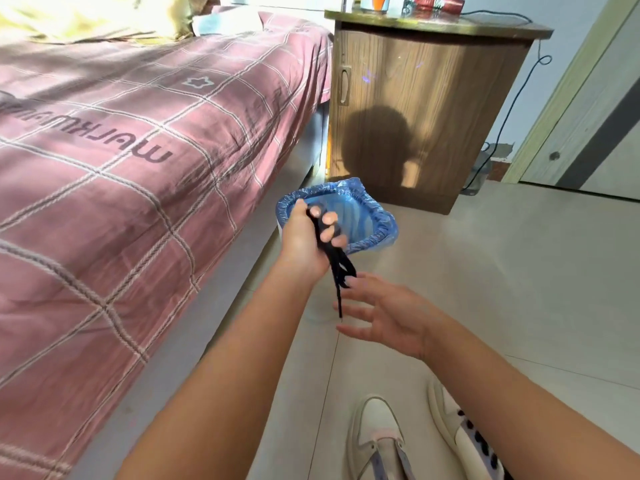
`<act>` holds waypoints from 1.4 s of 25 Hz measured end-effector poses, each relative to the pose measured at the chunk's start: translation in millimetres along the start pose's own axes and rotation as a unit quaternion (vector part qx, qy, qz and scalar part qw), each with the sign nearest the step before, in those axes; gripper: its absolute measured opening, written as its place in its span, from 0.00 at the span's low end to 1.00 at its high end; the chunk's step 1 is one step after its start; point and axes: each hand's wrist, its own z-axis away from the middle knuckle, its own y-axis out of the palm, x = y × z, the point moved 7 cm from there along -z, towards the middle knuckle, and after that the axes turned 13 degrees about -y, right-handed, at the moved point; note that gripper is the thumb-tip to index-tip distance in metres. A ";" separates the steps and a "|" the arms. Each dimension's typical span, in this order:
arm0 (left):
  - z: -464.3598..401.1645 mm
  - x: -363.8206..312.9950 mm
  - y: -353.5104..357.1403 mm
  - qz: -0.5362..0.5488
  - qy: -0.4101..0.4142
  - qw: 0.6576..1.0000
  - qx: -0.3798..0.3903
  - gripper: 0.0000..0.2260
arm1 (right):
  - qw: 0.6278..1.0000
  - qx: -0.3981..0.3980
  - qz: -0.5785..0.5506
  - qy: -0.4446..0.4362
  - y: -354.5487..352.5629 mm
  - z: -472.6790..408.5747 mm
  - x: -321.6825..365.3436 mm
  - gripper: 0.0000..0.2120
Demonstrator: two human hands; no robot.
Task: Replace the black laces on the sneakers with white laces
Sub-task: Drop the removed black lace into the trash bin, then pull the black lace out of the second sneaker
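Two white sneakers (375,441) sit on the tiled floor (519,271), nearest the viewer. Above them, the right hand (384,311) is spread with fingers relaxed, while the left hand (308,237) grasps a bunch of black laces (341,268) at the near rim of a blue-lined bin (377,233) beside the bed (121,150).

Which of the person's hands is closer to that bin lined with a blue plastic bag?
Left. The left hand grips bunched black laces right over the blue-lined bin's rim; the open right hand is nearer the camera, short of it.
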 end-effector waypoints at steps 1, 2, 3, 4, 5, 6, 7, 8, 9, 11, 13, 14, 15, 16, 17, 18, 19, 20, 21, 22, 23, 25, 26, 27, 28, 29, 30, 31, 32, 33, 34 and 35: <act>-6.1 -18.0 12.7 -0.020 0.031 0.999 0.019 0.19 | 0.999 -0.020 -0.009 -0.032 -7.3 -5.0 11.0 0.13; -11.1 -35.6 26.5 -0.063 0.073 0.995 0.038 0.17 | 0.997 -0.046 -0.015 -0.057 -16.5 -8.1 18.7 0.12; -17.4 -49.9 37.4 -0.138 0.120 0.982 0.041 0.15 | 0.995 -0.073 -0.019 -0.070 -27.1 -9.2 20.9 0.11; -25.9 -59.8 42.2 -0.254 0.168 0.953 0.000 0.13 | 0.993 -0.095 -0.019 -0.072 -37.1 -8.4 18.3 0.09; -35.3 -63.1 43.3 -0.386 0.197 0.900 -0.055 0.12 | 0.992 -0.110 -0.019 -0.067 -46.4 -6.0 12.0 0.08; -45.9 -57.6 42.7 -0.509 0.190 0.834 -0.091 0.13 | 0.991 -0.118 -0.016 -0.056 -55.5 -2.8 2.9 0.07; -58.9 -42.8 38.4 -0.627 0.147 0.759 -0.097 0.15 | 0.991 -0.127 -0.013 -0.044 -65.2 1.3 -7.2 0.08; -69.1 -26.1 26.9 -0.727 0.085 0.675 -0.094 0.17 | 0.990 -0.134 -0.008 -0.034 -73.9 5.1 -17.2 0.08; -74.2 -16.6 10.7 -0.793 0.032 0.600 -0.101 0.17 | 0.989 -0.143 0.002 -0.026 -82.1 8.2 -26.7 0.08; -76.3 -16.4 -8.9 -0.828 0.002 0.544 -0.140 0.16 | 0.987 -0.159 0.023 -0.015 -103.3 15.7 -40.7 0.08; -66.6 -33.0 -10.4 -0.761 0.050 0.624 -0.170 0.15 | 0.984 -0.166 0.063 -0.004 -125.2 25.2 -47.7 0.09; -55.5 -41.8 -4.5 -0.706 0.102 0.676 -0.184 0.15 | 0.982 -0.164 0.089 0.002 -136.0 32.2 -47.1 0.09; -38.6 -45.6 1.6 -0.641 0.156 0.727 -0.189 0.15 | 0.979 -0.161 0.122 0.010 -147.5 41.8 -44.3 0.09; -16.3 -41.8 5.3 -0.593 0.198 0.758 -0.184 0.15 | 0.974 -0.155 0.163 0.016 -159.3 52.2 -40.0 0.09; 5.5 -27.1 6.2 -0.595 0.220 0.755 -0.167 0.14 | 0.966 -0.148 0.212 0.020 -171.9 62.8 -34.3 0.09; 25.3 1.6 2.2 -0.639 0.210 0.727 -0.136 0.12 | 0.953 -0.141 0.268 0.025 -186.3 76.8 -30.1 0.08; 44.8 42.8 -7.5 -0.696 0.173 0.691 -0.087 0.10 | 0.933 -0.126 0.337 0.031 -201.4 92.2 -28.5 0.07; 68.0 94.1 -21.9 -0.761 0.112 0.638 -0.027 0.08 | 0.902 -0.102 0.418 0.041 -217.5 106.3 -31.2 0.06; 92.9 149.1 -39.3 -0.807 0.040 0.588 0.032 0.10 | 0.860 -0.072 0.502 0.059 -234.7 119.6 -39.9 0.06; 118.1 198.9 -57.2 -0.844 -0.019 0.531 0.081 0.18 | 0.807 -0.033 0.584 0.082 -250.0 131.1 -53.0 0.09; 135.3 243.0 -78.1 -0.877 -0.050 0.465 0.110 0.26 | 0.757 0.005 0.644 0.110 -262.0 140.7 -69.4 0.16; 149.5 298.7 -108.6 -0.918 -0.070 0.380 0.092 0.31 | 0.743 0.030 0.655 0.137 -271.9 154.9 -102.1 0.27; 149.7 307.0 -114.5 -0.928 -0.072 0.357 0.079 0.31 | 0.768 0.019 0.628 0.122 -269.4 155.7 -112.9 0.29; 146.6 309.0 -115.4 -0.934 -0.050 0.344 0.083 0.33 | 0.792 -0.005 0.603 0.095 -266.4 156.2 -119.8 0.28; 143.1 305.8 -110.5 -0.939 -0.009 0.328 0.102 0.35 | 0.801 -0.029 0.594 0.067 -264.0 154.5 -123.7 0.27; 136.3 296.6 -107.0 -0.943 0.040 0.316 0.099 0.36 | 0.799 -0.044 0.597 0.050 -262.4 153.3 -127.3 0.25; 129.5 283.8 -105.2 -0.943 0.080 0.312 0.088 0.35 | 0.794 -0.050 0.604 0.040 -261.1 152.3 -130.9 0.23; 121.9 273.0 -107.6 -0.943 0.060 0.317 0.084 0.33 | 0.791 -0.051 0.609 0.039 -260.0 152.6 -135.1 0.21; 111.0 262.4 -111.2 -0.943 0.030 0.322 0.073 0.31 | 0.789 -0.047 0.612 0.043 -258.7 153.7 -140.2 0.20; 99.4 255.5 -116.0 -0.954 0.007 0.293 0.064 0.29 | 0.783 -0.041 0.618 0.046 -256.1 155.5 -143.9 0.19; 88.6 251.4 -115.2 -0.959 -0.027 0.278 0.044 0.26 | 0.771 -0.035 0.635 0.035 -252.6 157.1 -144.6 0.20; 78.3 253.2 -107.6 -0.958 -0.039 0.284 0.022 0.23 | 0.752 -0.029 0.658 0.006 -248.5 158.0 -142.5 0.21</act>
